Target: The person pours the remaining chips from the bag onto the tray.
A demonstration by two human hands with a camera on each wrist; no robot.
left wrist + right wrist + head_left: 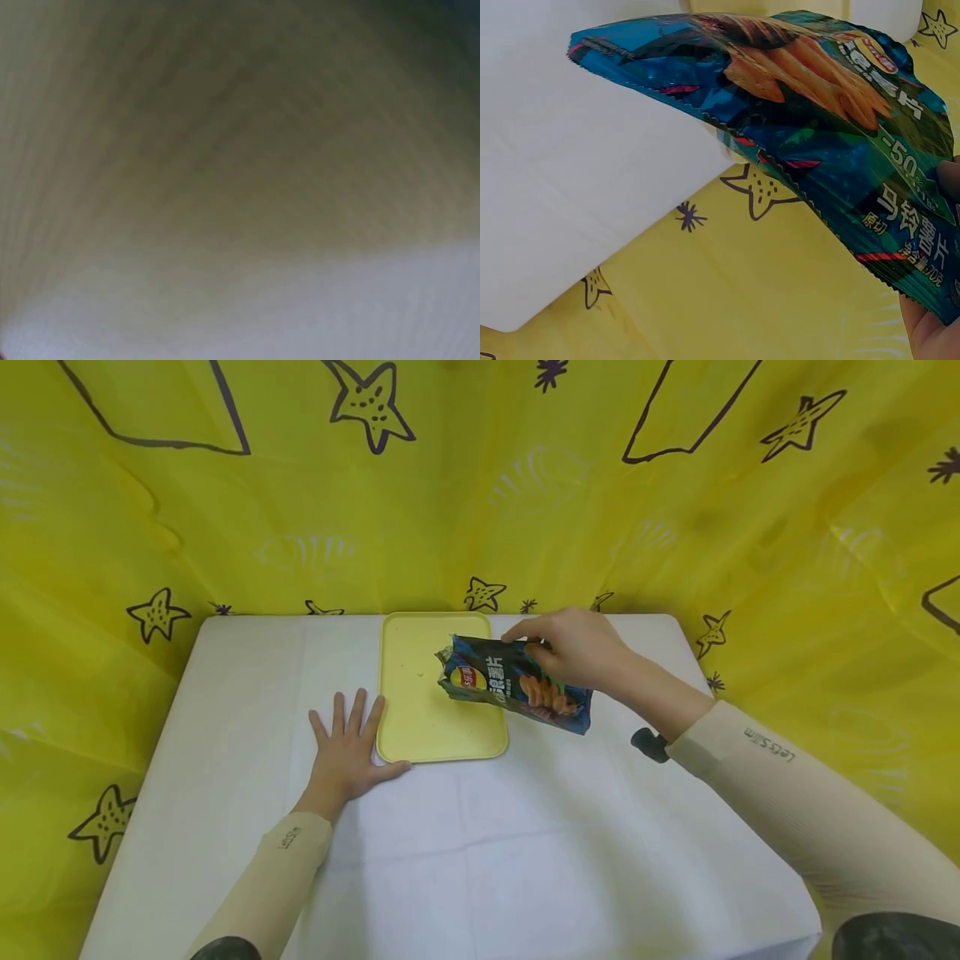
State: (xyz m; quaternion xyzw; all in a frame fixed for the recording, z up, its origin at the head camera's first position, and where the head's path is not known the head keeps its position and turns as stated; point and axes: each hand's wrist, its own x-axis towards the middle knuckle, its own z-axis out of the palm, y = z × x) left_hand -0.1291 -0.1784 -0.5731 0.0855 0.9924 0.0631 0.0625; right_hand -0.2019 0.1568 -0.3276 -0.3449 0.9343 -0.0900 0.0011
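Observation:
My right hand pinches a dark blue potato chip bag by its upper edge. The bag hangs tilted on its side over the right part of a yellow tray. Its left end looks ragged and torn. In the right wrist view the printed chip bag fills the top right, with part of the hand at the edge. My left hand lies on the table, fingers spread, at the tray's lower left corner. The left wrist view is blurred, showing mostly sleeve fabric.
A white cloth covers the table. Behind and around it hangs a yellow curtain with starfish drawings. A few tiny specks lie on the tray. Both forearms wear beige sleeves with dark straps.

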